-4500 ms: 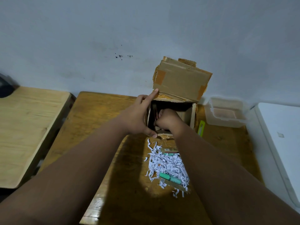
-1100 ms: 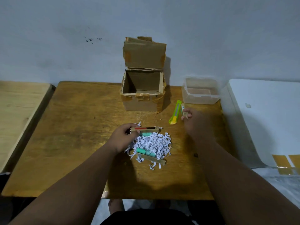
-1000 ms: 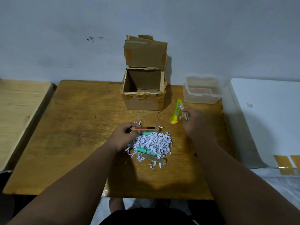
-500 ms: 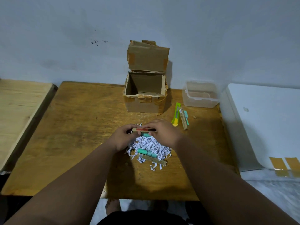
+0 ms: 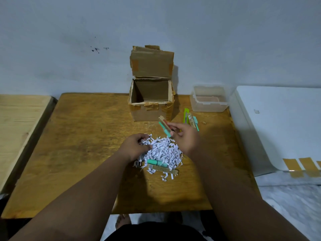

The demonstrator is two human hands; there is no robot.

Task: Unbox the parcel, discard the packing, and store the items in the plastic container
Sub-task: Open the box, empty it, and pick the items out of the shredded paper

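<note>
An open cardboard box (image 5: pixel 150 111) stands at the back of the wooden table (image 5: pixel 83 136), flap up against the wall. A heap of white shredded paper (image 5: pixel 163 153) lies in front of it, with a teal packaged item (image 5: pixel 157 162) at its near edge. My right hand (image 5: pixel 186 139) holds another packaged teal item (image 5: pixel 164 126) lifted above the heap. My left hand (image 5: pixel 134 147) rests curled on the heap's left side, fingers in the shreds. A third packaged item (image 5: pixel 192 120) lies beside a green cutter (image 5: pixel 185 114). The clear plastic container (image 5: pixel 208 105) sits back right.
A second, lighter wooden table (image 5: pixel 19 126) adjoins on the left. A white surface (image 5: pixel 281 122) with tape strips (image 5: pixel 295 166) borders the right. The blue-grey wall runs right behind the box.
My right hand took the packaged item from the left hand and lifted it up and to the right. My left hand dropped onto the shredded paper.
</note>
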